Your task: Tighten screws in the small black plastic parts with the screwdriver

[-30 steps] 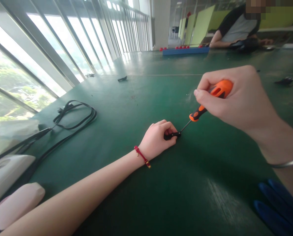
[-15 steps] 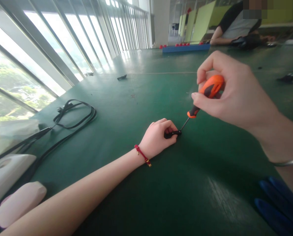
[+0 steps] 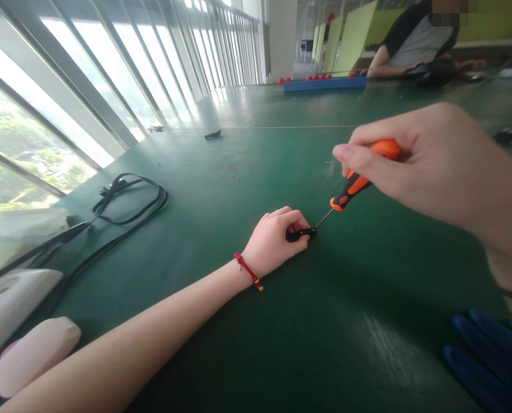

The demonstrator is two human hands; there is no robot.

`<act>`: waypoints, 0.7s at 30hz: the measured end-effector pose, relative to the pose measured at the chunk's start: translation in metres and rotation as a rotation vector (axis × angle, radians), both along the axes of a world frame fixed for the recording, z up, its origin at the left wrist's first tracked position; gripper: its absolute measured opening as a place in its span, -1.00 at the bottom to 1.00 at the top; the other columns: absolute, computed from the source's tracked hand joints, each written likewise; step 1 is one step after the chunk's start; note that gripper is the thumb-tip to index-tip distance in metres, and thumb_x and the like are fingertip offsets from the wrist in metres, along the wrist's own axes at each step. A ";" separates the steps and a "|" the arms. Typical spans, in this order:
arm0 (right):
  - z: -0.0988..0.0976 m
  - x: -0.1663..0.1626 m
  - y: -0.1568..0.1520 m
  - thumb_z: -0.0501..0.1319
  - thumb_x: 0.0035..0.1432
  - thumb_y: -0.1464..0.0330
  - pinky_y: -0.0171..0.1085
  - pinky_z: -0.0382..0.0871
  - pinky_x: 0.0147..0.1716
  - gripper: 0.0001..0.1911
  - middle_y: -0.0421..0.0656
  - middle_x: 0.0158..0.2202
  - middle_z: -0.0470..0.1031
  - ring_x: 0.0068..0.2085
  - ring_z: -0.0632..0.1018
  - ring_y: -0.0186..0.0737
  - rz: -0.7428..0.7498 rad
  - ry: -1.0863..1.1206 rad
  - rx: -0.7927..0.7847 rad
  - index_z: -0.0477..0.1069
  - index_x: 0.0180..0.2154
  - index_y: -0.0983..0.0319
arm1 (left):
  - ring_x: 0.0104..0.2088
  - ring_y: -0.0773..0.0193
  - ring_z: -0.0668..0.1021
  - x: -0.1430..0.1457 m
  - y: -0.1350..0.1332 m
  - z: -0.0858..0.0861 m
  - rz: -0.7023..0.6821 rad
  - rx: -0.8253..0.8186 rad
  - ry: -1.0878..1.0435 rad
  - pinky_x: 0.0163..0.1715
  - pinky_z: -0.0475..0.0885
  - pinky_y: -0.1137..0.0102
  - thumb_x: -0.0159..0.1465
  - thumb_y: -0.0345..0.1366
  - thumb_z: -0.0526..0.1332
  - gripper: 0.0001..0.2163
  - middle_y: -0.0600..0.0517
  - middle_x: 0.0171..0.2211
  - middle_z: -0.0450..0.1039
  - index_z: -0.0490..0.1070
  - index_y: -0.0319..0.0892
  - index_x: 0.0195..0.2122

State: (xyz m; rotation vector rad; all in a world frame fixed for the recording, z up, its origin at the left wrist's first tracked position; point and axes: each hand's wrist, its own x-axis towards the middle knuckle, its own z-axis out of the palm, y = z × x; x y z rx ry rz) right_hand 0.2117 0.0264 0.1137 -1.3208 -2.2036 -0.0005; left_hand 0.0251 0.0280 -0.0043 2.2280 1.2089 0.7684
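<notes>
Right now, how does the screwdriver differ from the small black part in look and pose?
The screwdriver is orange and dark; the small black part is mostly black. The screwdriver is also longer than the small black part. The screwdriver slants in the right hand, while the small black part lies nearly level in the left hand. Both are held.

Your left hand (image 3: 275, 240) pinches a small black part (image 3: 301, 234) at mid-frame; your right hand (image 3: 432, 169), right of centre, grips an orange-and-black screwdriver (image 3: 354, 186), its tip at the part's right end
</notes>
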 end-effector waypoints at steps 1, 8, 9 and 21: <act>0.000 0.000 0.000 0.15 0.10 0.24 -0.29 -0.01 -0.59 -0.80 -0.29 -0.67 0.24 -0.61 0.20 -0.41 -0.005 0.007 0.005 0.34 -0.51 0.18 | -0.36 0.33 0.45 0.000 0.000 0.000 0.001 0.000 -0.001 -0.31 0.40 0.41 0.12 -0.40 0.21 -0.92 0.06 -0.38 0.39 0.47 -0.17 -0.36; -0.001 0.000 0.000 0.12 0.15 0.20 -0.30 -0.02 -0.59 -0.75 -0.30 -0.68 0.18 -0.62 0.14 -0.43 0.014 -0.016 -0.001 0.32 -0.51 0.17 | -0.38 0.34 0.44 0.000 0.000 0.000 -0.005 0.000 -0.007 -0.31 0.39 0.42 0.12 -0.40 0.21 -0.92 0.06 -0.39 0.39 0.47 -0.18 -0.37; 0.000 0.001 0.000 0.11 0.16 0.23 -0.29 -0.03 -0.60 -0.76 -0.30 -0.69 0.15 -0.63 0.12 -0.44 0.012 -0.017 -0.007 0.32 -0.51 0.18 | -0.38 0.34 0.44 0.000 0.000 0.000 -0.006 -0.002 -0.008 -0.30 0.39 0.42 0.12 -0.40 0.20 -0.92 0.06 -0.39 0.38 0.47 -0.19 -0.37; 0.002 0.001 -0.004 0.23 -0.03 0.38 -0.32 0.04 -0.59 -0.83 -0.34 -0.61 0.32 -0.60 0.23 -0.43 -0.006 -0.007 -0.047 0.34 -0.31 0.12 | -0.37 0.33 0.45 -0.001 0.000 0.000 -0.005 0.002 -0.002 -0.30 0.39 0.41 0.13 -0.39 0.20 -0.93 0.06 -0.39 0.39 0.47 -0.18 -0.37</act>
